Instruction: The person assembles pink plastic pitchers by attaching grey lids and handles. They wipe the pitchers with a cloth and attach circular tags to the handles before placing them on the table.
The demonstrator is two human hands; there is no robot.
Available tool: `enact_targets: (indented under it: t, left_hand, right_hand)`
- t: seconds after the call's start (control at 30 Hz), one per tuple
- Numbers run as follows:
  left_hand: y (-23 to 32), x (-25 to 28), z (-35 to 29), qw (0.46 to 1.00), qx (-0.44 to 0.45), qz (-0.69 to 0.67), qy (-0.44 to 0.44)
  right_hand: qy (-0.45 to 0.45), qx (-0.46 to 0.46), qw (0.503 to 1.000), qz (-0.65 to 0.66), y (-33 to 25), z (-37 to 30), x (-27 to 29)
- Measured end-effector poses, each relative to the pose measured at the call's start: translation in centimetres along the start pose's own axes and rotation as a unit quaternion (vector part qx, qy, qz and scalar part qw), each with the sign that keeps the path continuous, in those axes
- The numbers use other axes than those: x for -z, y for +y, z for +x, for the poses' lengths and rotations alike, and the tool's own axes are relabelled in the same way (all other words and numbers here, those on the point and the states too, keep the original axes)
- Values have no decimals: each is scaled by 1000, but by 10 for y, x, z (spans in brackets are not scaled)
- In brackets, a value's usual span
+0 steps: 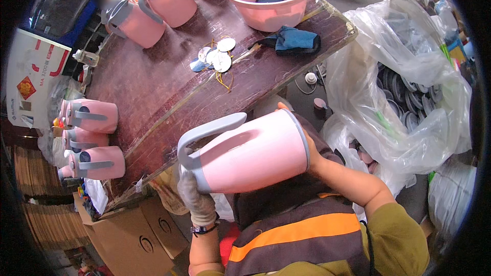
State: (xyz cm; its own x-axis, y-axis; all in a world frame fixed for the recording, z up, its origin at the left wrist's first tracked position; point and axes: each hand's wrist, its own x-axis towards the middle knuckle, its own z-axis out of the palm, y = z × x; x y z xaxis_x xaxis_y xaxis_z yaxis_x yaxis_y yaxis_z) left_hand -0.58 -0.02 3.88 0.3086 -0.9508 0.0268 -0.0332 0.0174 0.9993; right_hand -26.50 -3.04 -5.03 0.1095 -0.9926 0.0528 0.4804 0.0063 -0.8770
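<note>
A pink jug point(255, 158) with a grey handle and grey rim lies tilted on its side in front of me, above my lap. At its grey top end my left hand point(197, 199), in a pale glove, grips the rim; some of its fingers are hidden by the jug. My bare right hand point(312, 148) holds the other end, at the base, with most of the fingers behind it. Beyond the jug, on the dark red table point(153, 87), lies a cluster of round silvery tags point(220, 57) with yellow strings.
Several pink jugs stand at the far left point(176, 2) and left edge point(97, 117) of the table. A pink basin point(268, 10) of round pieces and a blue cloth point(296, 41) sit far right. Clear plastic bags point(353, 82) holding grey discs point(409, 94) are right; a carton point(123, 240) is lower left.
</note>
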Motion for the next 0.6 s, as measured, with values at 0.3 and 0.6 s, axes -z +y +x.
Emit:
enact_targets:
  t: [0.3,0.6]
  left_hand:
    - [4,3,-8,997,18,-69,-29]
    - [-15,-3,-15,985,127,-108,-38]
  right_hand:
    - [15,-178,976,125,-38,15,-1]
    - [104,-181,978,25,-42,23,-2]
